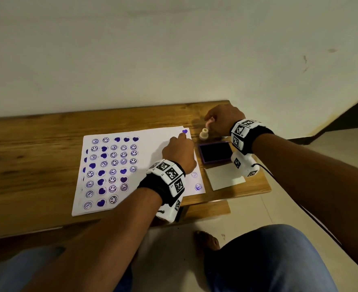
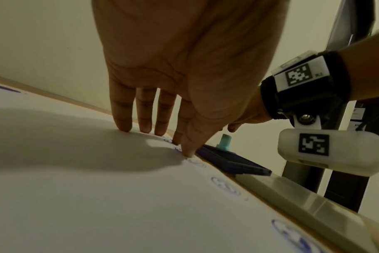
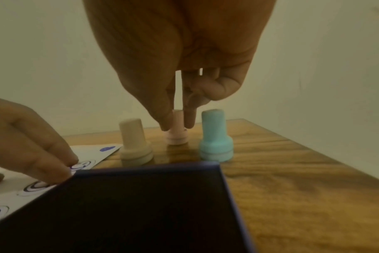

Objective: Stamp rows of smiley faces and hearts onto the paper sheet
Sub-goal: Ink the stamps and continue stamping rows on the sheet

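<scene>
Right wrist view: right hand (image 3: 180, 71) pinches the pink stamp (image 3: 177, 135) at the bench's far edge; lift it straight while the flat, empty left hand (image 1: 179, 152) steadies the paper sheet (image 1: 152, 148).

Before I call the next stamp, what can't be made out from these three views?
- Designs on the beige stamp, pink stamp and teal stamp: faces point down onto the wooden table.
- Prints under the left hand on the white paper sheet: covered, head view.
- Right hand's grip on the pink stamp: blurred, right wrist view.
- Purple ink pad's near edge: cut off.
</scene>
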### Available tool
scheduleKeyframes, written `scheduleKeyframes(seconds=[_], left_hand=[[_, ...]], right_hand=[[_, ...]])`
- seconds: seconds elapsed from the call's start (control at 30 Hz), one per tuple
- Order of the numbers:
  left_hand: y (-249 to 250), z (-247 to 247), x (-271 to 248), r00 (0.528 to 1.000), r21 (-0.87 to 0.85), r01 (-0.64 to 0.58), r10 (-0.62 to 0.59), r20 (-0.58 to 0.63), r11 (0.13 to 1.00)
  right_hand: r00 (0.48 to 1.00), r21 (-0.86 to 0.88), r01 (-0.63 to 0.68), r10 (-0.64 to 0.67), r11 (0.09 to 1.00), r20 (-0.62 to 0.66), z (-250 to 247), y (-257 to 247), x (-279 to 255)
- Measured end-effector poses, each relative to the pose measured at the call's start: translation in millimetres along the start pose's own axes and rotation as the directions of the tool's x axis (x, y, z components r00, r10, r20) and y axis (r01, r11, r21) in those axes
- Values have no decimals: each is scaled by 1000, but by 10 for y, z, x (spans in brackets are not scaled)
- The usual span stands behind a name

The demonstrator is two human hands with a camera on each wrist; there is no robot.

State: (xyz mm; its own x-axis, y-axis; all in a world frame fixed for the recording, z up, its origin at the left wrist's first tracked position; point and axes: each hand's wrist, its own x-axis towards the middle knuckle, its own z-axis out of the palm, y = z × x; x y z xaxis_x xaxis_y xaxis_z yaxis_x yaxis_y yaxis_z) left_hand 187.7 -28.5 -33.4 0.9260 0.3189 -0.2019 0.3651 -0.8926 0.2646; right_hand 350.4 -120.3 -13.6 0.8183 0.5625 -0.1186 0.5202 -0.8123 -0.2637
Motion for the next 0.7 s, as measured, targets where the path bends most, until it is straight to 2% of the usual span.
scheduleKeyframes(seconds=[0.23, 0.4, 0.5, 0.6, 0.67, 0.7], left_hand=[[-23, -61, -55, 997, -176, 29, -40, -59, 984], [18, -222, -164, 971, -320, -102, 24, -240, 942], [49, -241, -317, 953, -538, -190, 21, -304, 821], [33, -237, -559, 951, -739, -218, -30, -307, 637], [0, -244, -726, 959, -800, -211, -41, -282, 562], [-21, -243, -813, 959, -811, -219, -34, -282, 543]], right_hand=[[986, 208, 29, 6, 978, -166, -178, -17, -169], [958, 488, 64, 83, 871, -275, -258, -101, -566], [958, 662, 74, 132, 746, -256, -158, -165, -899], [966, 837, 46, 188, 546, -176, -52, -261, -1268], [980, 905, 31, 167, 424, -112, 15, -341, -1482], [982, 918, 31, 159, 396, -102, 55, -375, -1567]])
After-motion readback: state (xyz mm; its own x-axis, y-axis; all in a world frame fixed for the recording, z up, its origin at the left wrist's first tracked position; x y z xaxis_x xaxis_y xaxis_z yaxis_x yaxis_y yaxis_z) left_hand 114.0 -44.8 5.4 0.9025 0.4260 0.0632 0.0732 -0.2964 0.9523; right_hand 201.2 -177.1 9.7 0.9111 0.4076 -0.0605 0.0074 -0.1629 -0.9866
